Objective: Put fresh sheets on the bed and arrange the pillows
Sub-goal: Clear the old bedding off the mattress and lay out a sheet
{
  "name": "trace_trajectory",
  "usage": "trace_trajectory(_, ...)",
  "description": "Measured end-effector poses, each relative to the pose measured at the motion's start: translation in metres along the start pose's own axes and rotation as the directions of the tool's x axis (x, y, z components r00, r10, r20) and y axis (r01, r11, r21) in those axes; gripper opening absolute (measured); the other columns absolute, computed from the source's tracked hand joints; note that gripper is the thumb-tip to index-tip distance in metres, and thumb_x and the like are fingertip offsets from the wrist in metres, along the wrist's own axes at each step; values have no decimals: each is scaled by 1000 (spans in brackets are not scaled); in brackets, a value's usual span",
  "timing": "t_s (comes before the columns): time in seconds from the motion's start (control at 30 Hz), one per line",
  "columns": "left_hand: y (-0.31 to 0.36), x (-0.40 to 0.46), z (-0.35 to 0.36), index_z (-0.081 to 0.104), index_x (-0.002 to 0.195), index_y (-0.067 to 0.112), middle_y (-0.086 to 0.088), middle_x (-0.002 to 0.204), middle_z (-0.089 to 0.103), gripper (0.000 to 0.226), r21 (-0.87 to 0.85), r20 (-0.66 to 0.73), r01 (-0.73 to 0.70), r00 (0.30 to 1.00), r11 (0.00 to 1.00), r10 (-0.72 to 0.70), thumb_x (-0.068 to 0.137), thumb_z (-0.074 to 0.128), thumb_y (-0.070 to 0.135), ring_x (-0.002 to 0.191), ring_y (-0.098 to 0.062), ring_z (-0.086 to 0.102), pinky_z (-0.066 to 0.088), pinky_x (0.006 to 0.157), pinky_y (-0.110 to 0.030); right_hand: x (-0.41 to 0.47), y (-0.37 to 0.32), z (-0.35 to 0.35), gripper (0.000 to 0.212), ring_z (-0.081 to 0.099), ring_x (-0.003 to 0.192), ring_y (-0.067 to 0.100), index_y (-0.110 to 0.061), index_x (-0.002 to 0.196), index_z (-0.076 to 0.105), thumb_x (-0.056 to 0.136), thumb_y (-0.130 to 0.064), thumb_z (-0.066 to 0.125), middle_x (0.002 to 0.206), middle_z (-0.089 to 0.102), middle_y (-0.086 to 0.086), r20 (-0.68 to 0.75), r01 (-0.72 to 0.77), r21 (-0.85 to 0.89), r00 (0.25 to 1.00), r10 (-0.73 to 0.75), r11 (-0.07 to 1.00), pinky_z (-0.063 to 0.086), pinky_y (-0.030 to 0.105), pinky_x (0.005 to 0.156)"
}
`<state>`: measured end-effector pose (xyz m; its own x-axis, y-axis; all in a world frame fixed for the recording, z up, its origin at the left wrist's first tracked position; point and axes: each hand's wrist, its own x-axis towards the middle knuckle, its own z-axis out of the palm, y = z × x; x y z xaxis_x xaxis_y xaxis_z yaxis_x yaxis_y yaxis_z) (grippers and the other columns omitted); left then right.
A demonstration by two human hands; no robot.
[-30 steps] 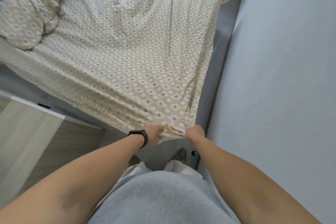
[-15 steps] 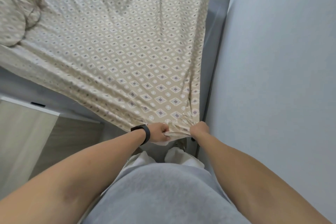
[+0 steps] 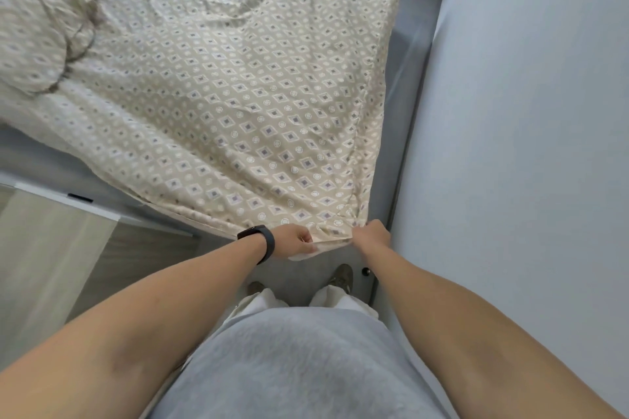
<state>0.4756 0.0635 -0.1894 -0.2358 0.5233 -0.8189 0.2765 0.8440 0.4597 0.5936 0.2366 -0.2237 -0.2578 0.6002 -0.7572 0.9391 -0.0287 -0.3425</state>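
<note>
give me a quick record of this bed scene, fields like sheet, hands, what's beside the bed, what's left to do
sheet: beige patterned sheet spread over the mattress, wrinkled, near corner gathered
left hand: left hand grips the sheet's near corner; black wristband on that wrist
right hand: right hand grips the same corner, close beside the left
pillow: bundle in matching fabric at the far left, bunched
beside the bed: pale wall on the right; wood floor on the left
left to do: corner not yet tucked; pillow not arranged
</note>
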Motion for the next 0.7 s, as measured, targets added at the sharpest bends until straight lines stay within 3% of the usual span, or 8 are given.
trace_trajectory(0.1,1,-3,-9,60,129,24,5,129,59,36,-23,-18,23,1000,999,-23,98,56,43,119,-18,56,45,104,-36,0,-7,1,53,58,118,33,-7,142,42,96,-27,60,138,55,13,19,-6,7,1000,6,1000,49,34,85)
trace_trajectory(0.2,1,-6,-20,58,133,25,6,128,57,37,-17,-24,25,999,1000,-25,100,54,41,119,-18,55,43,103,-34,0,-15,6,57,59,113,32,-7,147,36,97,-25,56,140,52,13,61,-6,17,998,4,1000,48,34,81)
trace_trajectory(0.27,-2,-4,-25,59,129,26,5,128,59,32,-62,-26,36,999,997,-38,101,53,39,113,-17,58,46,100,-35,-1,-21,12,50,60,91,27,-10,141,44,96,-29,55,128,59,11,80,-19,15,997,18,1000,46,32,67)
trace_trajectory(0.37,-4,-3,-27,60,123,26,6,117,63,25,-161,-39,54,997,985,-61,101,52,35,100,-13,64,51,88,-33,-5,-31,21,16,50,65,21,-11,105,51,95,-23,54,89,57,8,64,15,-27,998,-13,1000,35,28,51)
trace_trajectory(0.43,-5,-4,-28,60,123,24,8,111,65,25,-172,-58,48,997,984,-58,101,50,33,96,-12,66,51,85,-31,-10,-37,25,18,56,79,26,-9,112,52,96,-18,52,98,60,11,96,36,-63,995,-30,997,38,30,57)
trace_trajectory(0.53,-6,-8,-27,62,121,23,5,112,67,24,-183,-83,39,995,982,-55,102,50,31,94,-13,66,50,77,-28,-11,-38,31,47,55,97,28,-6,135,49,95,-29,55,121,62,13,126,65,-49,990,-58,997,45,36,79)
trace_trajectory(0.63,-9,-9,-26,64,118,20,2,113,67,23,-191,-114,35,992,981,-58,101,51,28,92,-14,66,48,68,-23,-13,-39,31,49,59,115,33,-9,137,50,95,-35,56,129,60,13,127,88,-29,988,-84,996,48,39,93)
trace_trajectory(0.7,-11,-10,-25,64,111,24,3,111,66,17,-217,-121,35,991,976,-63,100,52,28,91,-14,67,53,73,-26,-13,-41,29,47,58,118,34,-9,136,50,96,-34,56,131,59,12,131,101,-33,987,-95,994,48,39,94)
